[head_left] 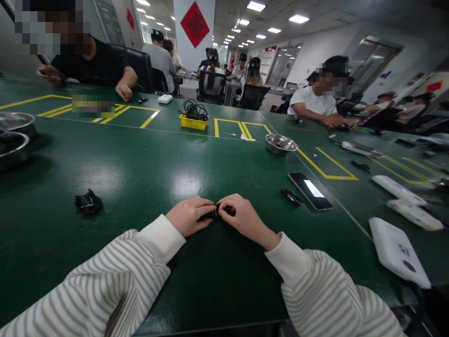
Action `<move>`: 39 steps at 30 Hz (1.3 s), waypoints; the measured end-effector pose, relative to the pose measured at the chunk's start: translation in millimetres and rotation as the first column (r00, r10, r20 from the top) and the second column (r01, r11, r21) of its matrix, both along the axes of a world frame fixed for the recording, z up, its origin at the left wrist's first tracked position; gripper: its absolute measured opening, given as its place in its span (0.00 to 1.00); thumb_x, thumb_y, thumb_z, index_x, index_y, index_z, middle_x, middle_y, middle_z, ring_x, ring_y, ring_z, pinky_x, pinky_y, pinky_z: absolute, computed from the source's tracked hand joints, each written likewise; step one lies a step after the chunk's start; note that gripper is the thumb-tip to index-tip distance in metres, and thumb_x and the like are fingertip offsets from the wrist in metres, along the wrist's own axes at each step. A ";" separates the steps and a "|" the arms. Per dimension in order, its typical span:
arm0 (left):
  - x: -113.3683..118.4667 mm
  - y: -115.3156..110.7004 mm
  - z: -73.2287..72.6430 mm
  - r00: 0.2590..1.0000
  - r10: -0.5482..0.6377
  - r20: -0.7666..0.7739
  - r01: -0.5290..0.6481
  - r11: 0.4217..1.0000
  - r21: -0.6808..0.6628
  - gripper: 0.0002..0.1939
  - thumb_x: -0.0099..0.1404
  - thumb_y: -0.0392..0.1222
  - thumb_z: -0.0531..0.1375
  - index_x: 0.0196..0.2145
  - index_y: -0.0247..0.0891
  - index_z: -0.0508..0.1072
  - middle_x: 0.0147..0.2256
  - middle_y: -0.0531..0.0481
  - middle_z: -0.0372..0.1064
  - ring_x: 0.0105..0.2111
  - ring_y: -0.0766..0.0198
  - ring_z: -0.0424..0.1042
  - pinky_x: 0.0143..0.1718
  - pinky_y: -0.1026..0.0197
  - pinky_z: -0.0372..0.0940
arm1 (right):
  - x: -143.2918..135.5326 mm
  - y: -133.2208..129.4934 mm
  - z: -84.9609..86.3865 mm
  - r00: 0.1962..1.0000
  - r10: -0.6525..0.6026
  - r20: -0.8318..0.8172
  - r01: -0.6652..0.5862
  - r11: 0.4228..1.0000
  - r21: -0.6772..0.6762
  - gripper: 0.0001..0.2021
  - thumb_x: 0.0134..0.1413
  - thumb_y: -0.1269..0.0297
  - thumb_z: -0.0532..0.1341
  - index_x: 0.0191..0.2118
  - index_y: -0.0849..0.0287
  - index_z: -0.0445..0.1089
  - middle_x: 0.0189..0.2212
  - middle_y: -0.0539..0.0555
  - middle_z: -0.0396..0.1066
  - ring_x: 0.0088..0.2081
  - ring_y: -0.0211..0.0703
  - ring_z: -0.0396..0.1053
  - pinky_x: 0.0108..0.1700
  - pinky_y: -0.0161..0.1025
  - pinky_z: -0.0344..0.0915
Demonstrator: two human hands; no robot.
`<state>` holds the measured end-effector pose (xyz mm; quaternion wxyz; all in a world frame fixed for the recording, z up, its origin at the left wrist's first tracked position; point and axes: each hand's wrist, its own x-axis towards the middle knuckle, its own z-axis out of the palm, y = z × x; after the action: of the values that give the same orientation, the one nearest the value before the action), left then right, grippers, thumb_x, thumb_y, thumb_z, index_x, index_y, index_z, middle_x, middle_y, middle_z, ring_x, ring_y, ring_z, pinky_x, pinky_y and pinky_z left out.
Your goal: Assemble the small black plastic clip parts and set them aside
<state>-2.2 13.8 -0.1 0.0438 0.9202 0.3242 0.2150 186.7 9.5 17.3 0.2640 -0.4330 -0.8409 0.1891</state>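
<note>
My left hand and my right hand meet over the green table, just in front of me. Between them is a small black plastic part, mostly covered by my fingers. The left fingers are closed around its left side. Thumb and forefinger of the right hand pinch at its right end. Off to the left lies a black plastic piece with a curved shape. Right of my hands, another small black piece rests beside a phone with a partly white screen.
A steel bowl and a yellow box with black cables stand farther back. More steel bowls are at the left edge. White devices lie at the right. Two people sit across the table, others behind.
</note>
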 end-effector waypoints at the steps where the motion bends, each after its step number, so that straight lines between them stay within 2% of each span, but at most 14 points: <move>1: 0.2 0.1 0.2 1.000 0.002 0.002 -0.002 1.000 -0.003 0.13 0.57 0.38 0.55 0.41 0.36 0.69 0.40 0.45 0.69 0.38 0.59 0.68 0.38 0.57 0.66 | -0.8 -1.1 -0.3 1.000 -0.017 0.019 0.017 1.000 0.018 0.02 0.46 0.71 0.57 0.26 0.59 0.67 0.32 0.51 0.70 0.38 0.40 0.64 0.40 0.38 0.60; 6: 0.6 0.2 1.3 1.000 0.001 -0.008 -0.001 1.000 -0.001 0.13 0.57 0.38 0.55 0.41 0.36 0.69 0.41 0.45 0.69 0.39 0.59 0.68 0.38 0.57 0.66 | -3.1 -6.9 0.7 0.993 -0.060 0.099 0.051 0.995 0.086 0.02 0.47 0.70 0.57 0.28 0.58 0.67 0.31 0.52 0.70 0.36 0.40 0.65 0.39 0.38 0.61; 12: 0.0 0.6 1.5 1.000 0.005 -0.030 -0.005 1.000 0.012 0.14 0.57 0.39 0.55 0.42 0.35 0.69 0.42 0.44 0.69 0.38 0.58 0.69 0.38 0.56 0.66 | 3.0 -6.9 1.4 0.992 0.002 0.126 -0.015 0.994 0.106 0.05 0.45 0.66 0.60 0.31 0.57 0.69 0.36 0.52 0.70 0.38 0.41 0.66 0.41 0.38 0.62; 16: -0.8 1.4 0.8 1.000 0.002 -0.028 -0.001 1.000 0.013 0.14 0.58 0.39 0.54 0.42 0.35 0.69 0.42 0.44 0.69 0.38 0.58 0.69 0.37 0.55 0.67 | 6.4 -5.5 0.1 0.990 0.039 0.135 -0.056 0.991 0.125 0.06 0.44 0.67 0.60 0.33 0.57 0.69 0.38 0.53 0.70 0.40 0.41 0.66 0.42 0.39 0.62; 29: 2.7 3.9 -3.6 1.000 -0.008 0.019 0.007 0.998 0.056 0.14 0.59 0.40 0.54 0.43 0.37 0.69 0.43 0.45 0.68 0.38 0.59 0.69 0.37 0.56 0.67 | 14.7 -2.5 -5.5 0.987 0.061 0.150 -0.089 0.978 0.187 0.06 0.48 0.66 0.58 0.34 0.58 0.69 0.40 0.54 0.70 0.42 0.43 0.67 0.44 0.40 0.63; 34: 19.5 7.3 -5.7 1.000 -0.012 0.028 0.011 0.999 0.035 0.14 0.60 0.39 0.54 0.43 0.37 0.68 0.43 0.45 0.68 0.39 0.60 0.68 0.40 0.56 0.65 | 30.4 -2.6 -6.0 0.989 0.040 0.144 -0.069 0.977 0.200 0.07 0.48 0.66 0.58 0.35 0.58 0.69 0.40 0.54 0.70 0.42 0.42 0.67 0.45 0.40 0.63; 39: 60.7 8.9 -6.0 1.000 -0.010 0.026 0.009 0.999 0.039 0.14 0.59 0.39 0.54 0.43 0.37 0.68 0.43 0.45 0.67 0.39 0.60 0.67 0.39 0.57 0.65 | 65.5 -5.5 -7.1 0.993 -0.032 0.110 0.011 0.981 0.193 0.06 0.47 0.67 0.59 0.34 0.57 0.70 0.40 0.53 0.70 0.42 0.41 0.67 0.45 0.40 0.64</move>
<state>58.5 22.7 -6.1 0.0313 0.9195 0.3151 0.2327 252.2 4.0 10.3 0.2586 -0.4246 -0.8641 0.0792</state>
